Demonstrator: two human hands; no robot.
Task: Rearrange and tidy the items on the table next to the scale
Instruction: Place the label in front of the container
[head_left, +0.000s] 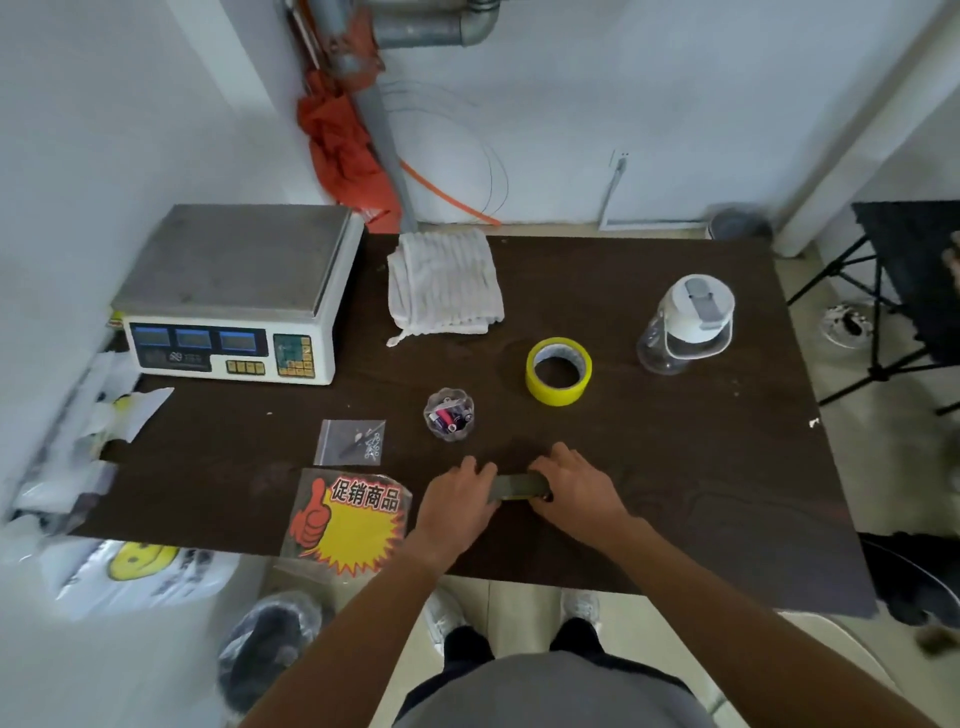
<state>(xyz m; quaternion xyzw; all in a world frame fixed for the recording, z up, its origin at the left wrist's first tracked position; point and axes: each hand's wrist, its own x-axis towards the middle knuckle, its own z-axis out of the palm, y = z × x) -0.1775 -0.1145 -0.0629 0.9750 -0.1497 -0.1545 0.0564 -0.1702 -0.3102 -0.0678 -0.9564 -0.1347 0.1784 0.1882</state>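
Left hand (457, 500) and right hand (574, 487) grip a dark flat object (519, 486).

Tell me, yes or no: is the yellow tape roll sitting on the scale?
No, the tape roll lies on the dark table, off to the right of the scale and apart from it.

Dark table (675, 467) bears scale (234, 291), towel (444, 283), yellow tape (556, 396) — bottle (685, 325), jar (450, 415), bag (350, 441), sign (348, 525).

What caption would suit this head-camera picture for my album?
Left hand and right hand hold a flat dark object on the table near tape roll, towel and scale.
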